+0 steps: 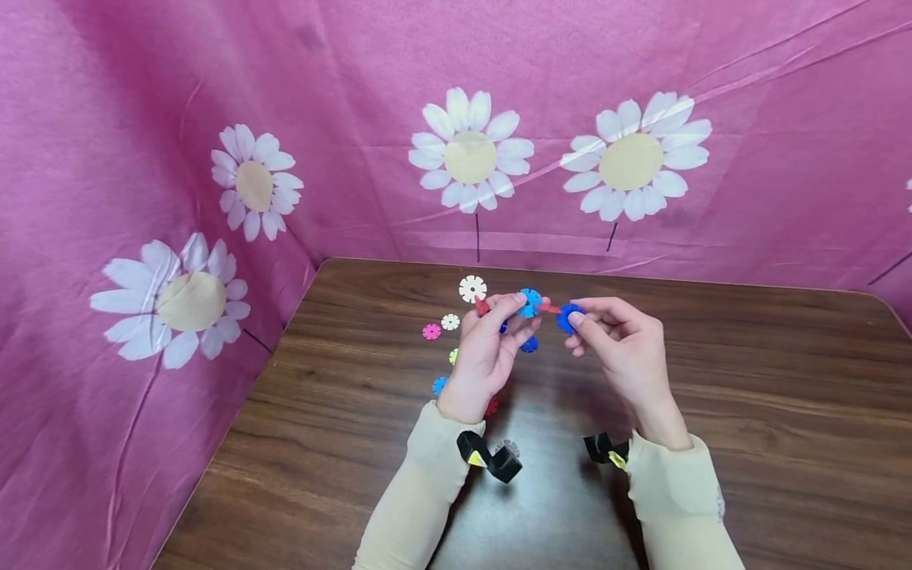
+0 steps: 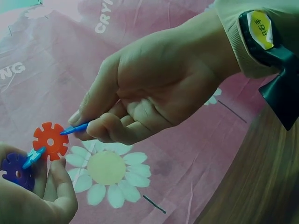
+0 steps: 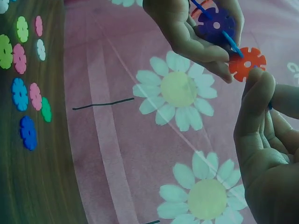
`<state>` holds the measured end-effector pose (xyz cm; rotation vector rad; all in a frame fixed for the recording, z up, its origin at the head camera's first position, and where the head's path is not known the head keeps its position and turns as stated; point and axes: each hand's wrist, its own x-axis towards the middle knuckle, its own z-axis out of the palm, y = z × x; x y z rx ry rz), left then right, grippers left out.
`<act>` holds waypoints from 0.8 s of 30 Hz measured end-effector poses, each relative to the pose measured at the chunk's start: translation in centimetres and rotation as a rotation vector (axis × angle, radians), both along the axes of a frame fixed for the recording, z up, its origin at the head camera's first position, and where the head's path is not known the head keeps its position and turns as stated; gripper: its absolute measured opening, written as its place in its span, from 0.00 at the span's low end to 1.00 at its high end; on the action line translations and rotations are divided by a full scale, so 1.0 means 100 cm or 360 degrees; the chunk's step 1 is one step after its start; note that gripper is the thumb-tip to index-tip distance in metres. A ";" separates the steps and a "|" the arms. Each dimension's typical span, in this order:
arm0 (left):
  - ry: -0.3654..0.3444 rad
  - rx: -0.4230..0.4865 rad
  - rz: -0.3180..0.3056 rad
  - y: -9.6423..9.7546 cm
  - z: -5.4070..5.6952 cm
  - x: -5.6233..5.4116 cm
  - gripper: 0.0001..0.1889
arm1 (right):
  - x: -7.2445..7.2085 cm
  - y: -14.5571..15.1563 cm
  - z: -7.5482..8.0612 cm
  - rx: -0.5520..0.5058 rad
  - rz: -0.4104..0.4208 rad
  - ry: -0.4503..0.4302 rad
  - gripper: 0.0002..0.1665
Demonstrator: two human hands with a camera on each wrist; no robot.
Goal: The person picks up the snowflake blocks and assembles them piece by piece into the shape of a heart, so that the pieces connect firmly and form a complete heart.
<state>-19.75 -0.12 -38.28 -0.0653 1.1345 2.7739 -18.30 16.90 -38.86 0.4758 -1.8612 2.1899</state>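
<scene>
Both hands hover above the wooden table (image 1: 712, 380) and share a short chain of plastic snowflake discs slotted edge to edge. My left hand (image 1: 507, 313) grips the end with a purple disc (image 2: 16, 173) and a light blue disc (image 1: 530, 302). A red disc (image 2: 50, 139) joins that to a dark blue disc (image 1: 568, 317), which my right hand (image 1: 574, 321) pinches between thumb and forefinger. In the right wrist view the red disc (image 3: 247, 63) sits just above my right thumb (image 3: 258, 86), with the left hand (image 3: 196, 39) curled round the purple disc (image 3: 216, 23).
Several loose discs lie on the table behind and under my left hand: a white one (image 1: 473, 288), a pink one (image 1: 431, 331), a blue one (image 1: 439, 385). More of these loose discs (image 3: 21, 93) show in the right wrist view. Pink daisy-print cloth (image 1: 214, 158) walls the back and left.
</scene>
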 end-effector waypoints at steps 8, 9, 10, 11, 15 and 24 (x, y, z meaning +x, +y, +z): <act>0.0058 -0.0028 0.0016 0.000 0.001 0.001 0.09 | 0.003 -0.005 0.003 0.0061 -0.0088 0.0016 0.09; 0.0069 -0.0030 0.0022 0.000 0.001 0.001 0.10 | 0.004 -0.005 0.004 0.0048 -0.0098 0.0003 0.09; 0.0080 -0.0028 0.0027 0.000 0.001 0.001 0.10 | 0.004 -0.006 0.004 0.0040 -0.0106 -0.0009 0.09; 0.0090 -0.0028 0.0031 0.001 0.001 0.001 0.11 | 0.004 -0.006 0.005 0.0036 -0.0107 -0.0017 0.09; 0.0101 -0.0015 0.0036 0.002 0.001 0.001 0.11 | 0.005 -0.006 0.006 0.0072 -0.0116 -0.0021 0.09; 0.0092 0.0006 0.0021 0.003 0.002 0.002 0.11 | 0.005 -0.006 0.009 0.0006 -0.0087 -0.0080 0.08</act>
